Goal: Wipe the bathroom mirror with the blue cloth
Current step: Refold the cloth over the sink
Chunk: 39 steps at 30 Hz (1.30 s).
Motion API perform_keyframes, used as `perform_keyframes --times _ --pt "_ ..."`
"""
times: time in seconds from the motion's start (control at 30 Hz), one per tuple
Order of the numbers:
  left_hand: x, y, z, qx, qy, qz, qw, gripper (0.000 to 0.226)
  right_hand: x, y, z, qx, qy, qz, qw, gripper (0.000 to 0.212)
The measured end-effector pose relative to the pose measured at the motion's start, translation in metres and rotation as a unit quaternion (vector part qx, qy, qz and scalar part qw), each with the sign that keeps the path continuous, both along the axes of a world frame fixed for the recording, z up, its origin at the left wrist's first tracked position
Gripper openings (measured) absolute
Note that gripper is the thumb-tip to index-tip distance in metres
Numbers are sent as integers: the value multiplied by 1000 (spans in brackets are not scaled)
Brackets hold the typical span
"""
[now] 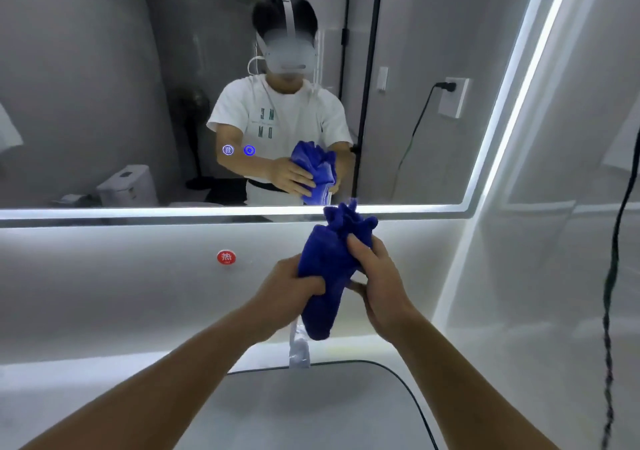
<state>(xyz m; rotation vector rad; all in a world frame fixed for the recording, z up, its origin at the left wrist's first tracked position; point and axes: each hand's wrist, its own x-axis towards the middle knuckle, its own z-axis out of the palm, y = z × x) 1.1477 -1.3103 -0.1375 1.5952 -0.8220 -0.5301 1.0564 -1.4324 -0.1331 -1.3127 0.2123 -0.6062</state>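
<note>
The blue cloth point(329, 266) is bunched up between both hands, just below the mirror's lit bottom edge. My left hand point(291, 287) grips its lower left side. My right hand point(377, 273) clasps its right side, thumb pressed into the fabric. The bathroom mirror point(104, 86) fills the upper part of the view, framed by a bright light strip. It reflects a person in a white T-shirt holding the same cloth. The cloth is not touching the glass.
A white faucet point(299, 349) stands under the cloth at the back of the sink point(311, 408). A red round sticker point(226, 257) is on the wall below the mirror. Two glowing touch icons point(238, 150) sit on the glass. A dark cable point(613, 276) hangs at right.
</note>
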Motion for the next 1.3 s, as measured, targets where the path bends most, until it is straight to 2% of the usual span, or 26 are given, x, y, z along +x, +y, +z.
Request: perform_keyframes --times 0.1,0.2,0.23,0.33,0.4,0.47,0.53,0.6,0.67,0.73,0.8,0.83,0.9,0.93,1.03,1.1,1.17,1.23,1.3 --pt "7 20 3 -53 170 -33 984 60 -10 0 -10 -62 46 -32 997 27" --pt "6 43 0 -63 284 -108 951 55 -16 2 -25 -9 116 -2 993 69" --pt "6 50 -5 -59 301 -127 943 49 -19 2 -31 13 130 34 991 73" --pt "3 69 -22 -47 354 -119 927 45 -32 8 -44 71 152 163 972 52" --pt "2 81 -37 -54 377 -79 921 44 -41 10 -54 127 135 177 966 42" --pt "0 88 -49 -47 382 -42 922 43 -45 11 -64 165 112 128 972 45" --pt "-3 90 -60 -18 374 13 927 48 -47 13 -72 147 120 62 980 51" --pt "-6 88 -67 0 360 90 928 45 -47 18 -78 127 163 18 978 52" --pt "-8 85 -69 6 333 170 927 30 -48 22 -84 94 222 14 970 51" --pt "-7 82 -71 7 262 208 943 25 -49 25 -87 45 277 37 959 57" --pt "-9 82 -71 -4 186 180 966 36 -51 25 -90 56 260 37 963 67" --pt "-10 81 -71 -20 177 154 972 36 -52 23 -90 97 223 26 970 67" --pt "-13 79 -73 -52 202 105 972 34 -55 19 -89 179 138 5 974 61" --pt "-15 79 -75 -66 211 95 971 34 -56 18 -88 188 111 -6 976 55" --pt "-18 78 -78 -62 182 129 973 34 -59 22 -88 147 103 -31 983 28" --pt "-19 79 -78 -35 170 153 973 34 -61 25 -89 101 121 -20 987 22" --pt "-18 80 -80 -12 184 153 971 32 -64 24 -91 66 144 39 987 36" --pt "-16 81 -80 10 218 144 965 24 -67 21 -93 16 175 97 980 58" --pt "-15 84 -77 29 268 128 955 17 -70 18 -97 -36 190 117 974 73"
